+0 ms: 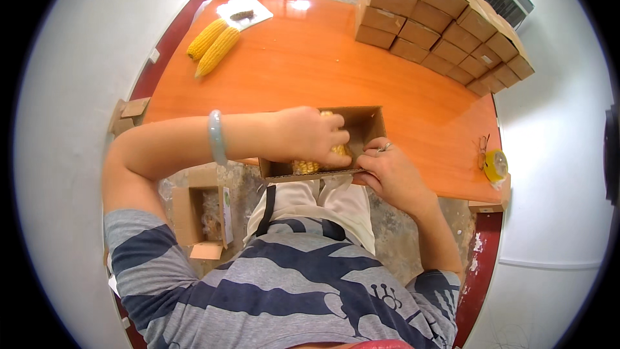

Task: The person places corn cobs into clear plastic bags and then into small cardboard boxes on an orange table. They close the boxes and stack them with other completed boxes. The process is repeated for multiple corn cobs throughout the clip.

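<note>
Left hand [310,134] fingers clamp a corn cob [309,165] down into the open carton [361,123] (packing step), right hand [387,171] pinching its near wall; seating it flat looks next.

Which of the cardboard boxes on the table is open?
The box at the near edge, held by both hands, with corn inside. The stacked boxes at the far right are all closed.

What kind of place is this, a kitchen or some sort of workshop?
Probably a small packing room for produce. Closed cardboard boxes are stacked along the orange table, loose corn cobs wait, and a tape roll lies near the edge.
</note>
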`<state>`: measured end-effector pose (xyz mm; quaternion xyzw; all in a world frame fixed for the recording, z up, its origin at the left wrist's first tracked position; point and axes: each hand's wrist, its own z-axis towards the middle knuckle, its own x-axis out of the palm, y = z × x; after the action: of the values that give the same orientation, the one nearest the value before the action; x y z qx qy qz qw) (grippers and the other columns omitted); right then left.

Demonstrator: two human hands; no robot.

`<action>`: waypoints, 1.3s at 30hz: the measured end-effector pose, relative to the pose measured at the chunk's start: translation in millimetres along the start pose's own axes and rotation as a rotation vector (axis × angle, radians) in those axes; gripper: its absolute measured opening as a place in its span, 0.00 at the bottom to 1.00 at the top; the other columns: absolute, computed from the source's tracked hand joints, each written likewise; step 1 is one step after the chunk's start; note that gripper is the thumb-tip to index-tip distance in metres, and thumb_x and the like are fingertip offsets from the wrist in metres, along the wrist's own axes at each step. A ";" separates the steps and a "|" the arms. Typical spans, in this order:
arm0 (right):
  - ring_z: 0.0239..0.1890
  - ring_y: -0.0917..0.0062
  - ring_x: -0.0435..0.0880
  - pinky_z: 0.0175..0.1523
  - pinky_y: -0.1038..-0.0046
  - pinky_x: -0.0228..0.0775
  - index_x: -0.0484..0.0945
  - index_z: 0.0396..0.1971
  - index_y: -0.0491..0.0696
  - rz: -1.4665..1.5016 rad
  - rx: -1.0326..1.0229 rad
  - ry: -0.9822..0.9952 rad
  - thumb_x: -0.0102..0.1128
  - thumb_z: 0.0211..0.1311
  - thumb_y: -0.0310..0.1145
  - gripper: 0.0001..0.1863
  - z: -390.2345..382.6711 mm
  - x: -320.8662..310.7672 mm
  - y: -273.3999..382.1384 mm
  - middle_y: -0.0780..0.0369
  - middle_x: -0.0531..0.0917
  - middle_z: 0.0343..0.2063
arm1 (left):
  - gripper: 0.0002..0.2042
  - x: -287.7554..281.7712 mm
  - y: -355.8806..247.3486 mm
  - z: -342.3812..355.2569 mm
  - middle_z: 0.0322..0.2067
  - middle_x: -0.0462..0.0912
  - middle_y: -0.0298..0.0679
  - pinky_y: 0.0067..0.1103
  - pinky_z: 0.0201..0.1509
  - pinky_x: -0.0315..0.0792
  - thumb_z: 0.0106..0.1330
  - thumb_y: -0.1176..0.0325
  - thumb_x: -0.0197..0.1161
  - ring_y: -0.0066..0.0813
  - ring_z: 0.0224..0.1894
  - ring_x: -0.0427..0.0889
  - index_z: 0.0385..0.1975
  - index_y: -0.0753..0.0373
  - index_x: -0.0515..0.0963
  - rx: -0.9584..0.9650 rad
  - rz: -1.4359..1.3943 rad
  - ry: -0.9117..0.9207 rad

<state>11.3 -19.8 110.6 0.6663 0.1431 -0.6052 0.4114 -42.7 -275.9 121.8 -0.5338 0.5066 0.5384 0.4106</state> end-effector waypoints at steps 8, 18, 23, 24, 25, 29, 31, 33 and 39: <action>0.53 0.56 0.82 0.71 0.43 0.61 0.85 0.40 0.46 0.124 0.033 -0.035 0.71 0.57 0.36 0.13 2.2 -18.7 9.7 0.55 0.87 0.38 | 0.52 -26.9 3.4 -57.2 0.53 0.77 0.42 0.32 0.55 0.78 0.42 0.73 0.74 0.41 0.55 0.77 0.76 0.53 0.59 -0.423 -0.478 -0.624; 0.42 0.54 0.85 0.48 0.61 0.76 0.85 0.40 0.42 0.037 0.109 0.185 0.59 0.67 0.37 0.15 73.6 -15.4 -3.0 0.51 0.87 0.35 | 0.52 84.7 28.3 -158.1 0.46 0.77 0.47 0.36 0.59 0.74 0.47 0.65 0.74 0.50 0.50 0.77 0.77 0.50 0.56 -1.151 -0.292 -0.397; 0.40 0.56 0.87 0.46 0.60 0.78 0.87 0.39 0.43 -0.359 0.297 0.626 0.60 0.62 0.62 0.32 114.9 15.5 8.6 0.50 0.87 0.34 | 0.56 109.8 37.5 -153.7 0.51 0.77 0.52 0.39 0.61 0.73 0.46 0.51 0.79 0.55 0.54 0.77 0.78 0.53 0.54 -1.452 -0.224 -0.287; 0.40 0.56 0.87 0.46 0.60 0.78 0.87 0.39 0.44 -0.365 0.282 0.644 0.60 0.60 0.66 0.35 116.9 20.5 13.4 0.49 0.87 0.34 | 0.58 119.7 39.4 -154.6 0.51 0.77 0.53 0.40 0.61 0.73 0.45 0.48 0.80 0.56 0.54 0.77 0.78 0.55 0.53 -1.492 -0.222 -0.312; 0.40 0.57 0.87 0.46 0.59 0.79 0.88 0.38 0.44 -0.372 0.270 0.662 0.59 0.58 0.70 0.38 118.4 24.4 17.9 0.49 0.87 0.34 | 0.60 129.4 40.9 -157.9 0.52 0.77 0.54 0.40 0.62 0.72 0.44 0.45 0.80 0.57 0.55 0.77 0.78 0.56 0.53 -1.530 -0.220 -0.338; 0.41 0.56 0.87 0.46 0.60 0.79 0.86 0.42 0.43 -0.390 0.161 0.608 0.64 0.56 0.61 0.32 111.2 38.7 4.5 0.50 0.88 0.37 | 0.63 130.5 37.7 -154.1 0.62 0.71 0.56 0.42 0.68 0.67 0.40 0.43 0.82 0.58 0.62 0.71 0.77 0.58 0.52 -1.477 -0.295 -0.415; 0.37 0.51 0.85 0.46 0.57 0.78 0.83 0.43 0.40 -0.292 0.070 0.405 0.70 0.53 0.52 0.29 99.1 40.3 -9.9 0.48 0.86 0.34 | 0.64 134.0 32.1 -155.9 0.64 0.68 0.56 0.43 0.70 0.65 0.39 0.43 0.83 0.59 0.66 0.68 0.77 0.58 0.52 -1.442 -0.228 -0.494; 0.36 0.51 0.84 0.46 0.58 0.77 0.83 0.42 0.41 -0.209 -0.125 0.144 0.72 0.53 0.49 0.27 84.9 35.0 -10.3 0.49 0.85 0.32 | 0.64 137.5 27.4 -160.0 0.66 0.66 0.56 0.43 0.72 0.64 0.39 0.44 0.84 0.60 0.68 0.65 0.77 0.58 0.52 -1.398 -0.200 -0.570; 0.36 0.56 0.84 0.42 0.59 0.75 0.80 0.44 0.40 0.000 0.140 0.271 0.70 0.58 0.42 0.22 85.4 -19.9 36.6 0.50 0.83 0.31 | 0.54 156.9 -3.0 -174.5 0.67 0.66 0.55 0.40 0.71 0.64 0.48 0.47 0.81 0.53 0.70 0.66 0.74 0.62 0.58 -1.352 -0.199 -0.892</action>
<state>-26.9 -98.0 148.7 0.7690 0.1550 -0.5180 0.3410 -26.6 -462.6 -19.5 -0.4441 -0.1889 0.8506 0.2087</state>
